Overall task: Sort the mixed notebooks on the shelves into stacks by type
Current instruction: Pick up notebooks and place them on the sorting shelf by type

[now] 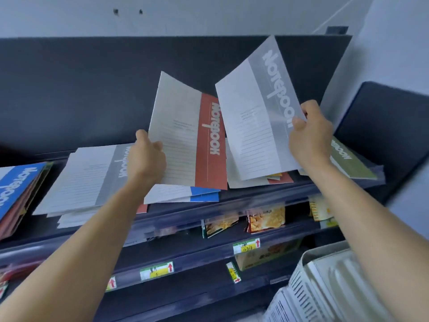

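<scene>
My left hand grips the left edge of a red-banded notebook, lifted off the top shelf. My right hand pinches the right edge of a grey-banded notebook, raised higher and tilted. On the shelf lie a grey-banded stack at left, blue-banded notebooks under the red one, a red-banded pile in the middle and a green-banded notebook at right. A blue-covered stack sits at the far left.
Lower shelves hold snack packets and a cardboard box, with price tags along the rails. A white slatted plastic basket stands at lower right. A dark back panel rises behind the top shelf.
</scene>
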Demonstrator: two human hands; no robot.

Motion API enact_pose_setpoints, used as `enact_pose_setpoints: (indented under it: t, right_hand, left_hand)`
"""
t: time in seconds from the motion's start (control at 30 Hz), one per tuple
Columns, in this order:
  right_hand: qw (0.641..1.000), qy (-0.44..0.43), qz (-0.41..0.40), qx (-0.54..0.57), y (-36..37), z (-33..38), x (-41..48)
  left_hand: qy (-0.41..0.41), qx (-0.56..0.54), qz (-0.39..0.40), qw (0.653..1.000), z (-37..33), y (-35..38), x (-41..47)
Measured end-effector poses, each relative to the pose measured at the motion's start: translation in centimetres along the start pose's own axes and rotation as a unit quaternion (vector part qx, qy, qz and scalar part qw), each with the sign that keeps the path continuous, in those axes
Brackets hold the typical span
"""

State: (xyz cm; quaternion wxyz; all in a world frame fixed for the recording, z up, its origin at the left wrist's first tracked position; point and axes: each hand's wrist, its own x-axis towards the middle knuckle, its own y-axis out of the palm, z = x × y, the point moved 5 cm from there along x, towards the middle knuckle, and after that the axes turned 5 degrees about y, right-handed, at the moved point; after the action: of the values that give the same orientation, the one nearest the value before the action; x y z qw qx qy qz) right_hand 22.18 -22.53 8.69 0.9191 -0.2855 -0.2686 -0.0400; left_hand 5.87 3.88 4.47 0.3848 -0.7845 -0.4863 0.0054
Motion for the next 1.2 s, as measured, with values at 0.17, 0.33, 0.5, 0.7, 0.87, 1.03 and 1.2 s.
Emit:
enact_pose_setpoints:
  t: [0.17,0.33,0.5,0.7,0.87,1.03,1.2]
  right_hand:
    - [0.995,0.057,-0.075,-0.037,-6.0,-1.8,-3.4]
    - [0.975,0.107,-0.166,-0.104,-14.0,-4.6,-8.8]
    - [0.948,0.164,-0.227,-0.148,-21.8,-7.1,-14.1]
    - [0.914,0.195,-0.298,-0.193,-31.0,-9.1,-19.6]
    - [0.895,0.22,-0.32,-0.221,-37.6,-11.4,-24.0]
    - [0.872,0.259,-0.339,-0.242,-46.3,-14.1,-29.3]
    - [0.844,0.28,-0.369,-0.27,-55.0,-16.8,-34.0]
  left_hand:
    - [0.041,-0.103,0.041,0.993,-3.0,1.1,-2.3]
    - [0.115,-0.172,0.117,0.971,-6.4,4.9,-6.5]
    - [0.166,-0.217,0.179,0.945,-10.6,8.2,-12.3]
    - [0.226,-0.275,0.243,0.902,-16.7,10.3,-19.2]
    - [0.252,-0.285,0.28,0.881,-21.5,10.8,-26.0]
    - [0.271,-0.297,0.313,0.86,-27.0,12.2,-35.4]
    - [0.267,-0.323,0.357,0.835,-32.3,13.0,-44.9]
